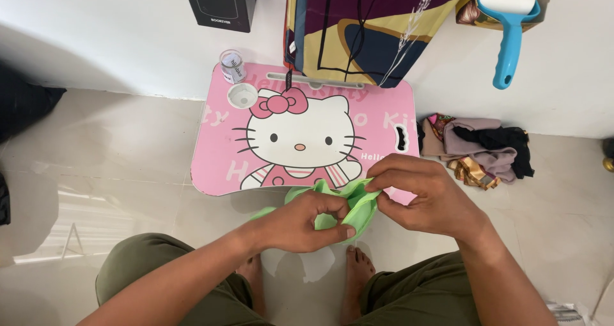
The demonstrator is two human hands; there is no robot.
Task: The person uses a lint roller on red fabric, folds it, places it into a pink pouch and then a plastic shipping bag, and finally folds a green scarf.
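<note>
A bunched piece of light green cloth [332,206] is held between both hands just above the near edge of a small pink lap table [224,156] printed with a white cartoon cat. My left hand [300,222] grips the cloth from below and the left, fingers curled around it. From the right, my right hand [427,195] pinches the cloth's upper edge with fingertips. Most of the cloth is hidden inside the hands.
A small clear jar [233,66] stands by the table's round cup hole [243,96]. A patterned fabric bag [368,25] rests on the table's far edge. A blue lint roller [508,29], a black box [220,3] and a pile of folded clothes [476,147] lie around on the tiled floor.
</note>
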